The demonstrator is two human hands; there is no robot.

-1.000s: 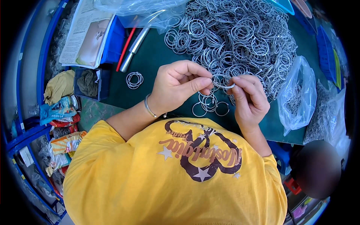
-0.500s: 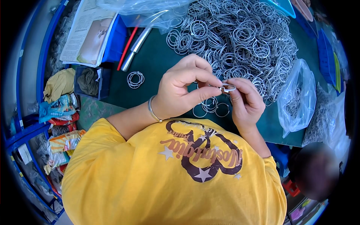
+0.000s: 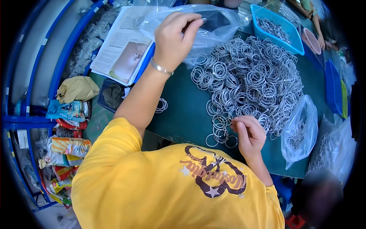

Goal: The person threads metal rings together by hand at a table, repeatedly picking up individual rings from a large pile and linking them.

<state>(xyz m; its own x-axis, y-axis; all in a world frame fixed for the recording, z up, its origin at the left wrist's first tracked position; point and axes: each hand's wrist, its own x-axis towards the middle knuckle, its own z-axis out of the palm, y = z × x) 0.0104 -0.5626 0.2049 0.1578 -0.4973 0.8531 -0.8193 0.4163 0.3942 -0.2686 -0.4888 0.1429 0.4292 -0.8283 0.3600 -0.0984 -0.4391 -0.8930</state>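
Note:
My left hand [image 3: 174,42] is stretched far forward over a clear plastic bag [image 3: 225,19]. Its thumb and fingers pinch a small shiny metal piece [image 3: 204,20], mostly hidden by the fingertips. By the near edge of a big heap of silver wire rings [image 3: 255,76], my right hand [image 3: 249,134] is closed, thumb against curled fingers. Whether anything is inside it cannot be made out. Several loose rings [image 3: 219,131] lie just left of that hand. Partly behind my left forearm is a small coil of rings [image 3: 162,105].
Papers [image 3: 122,42] lie on a blue bin at the left, near a dark box [image 3: 111,94] with cloth. A light-blue basket [image 3: 291,44] with metal parts stands at the back right. Right of the heap sits a clear bag of rings [image 3: 299,131]. Another person's arm [image 3: 318,28] shows far right.
Both hands held a metal ring together before; now they are apart. My left hand has reached forward over the clear bag, while my right stays near the heap. The whole view has shifted.

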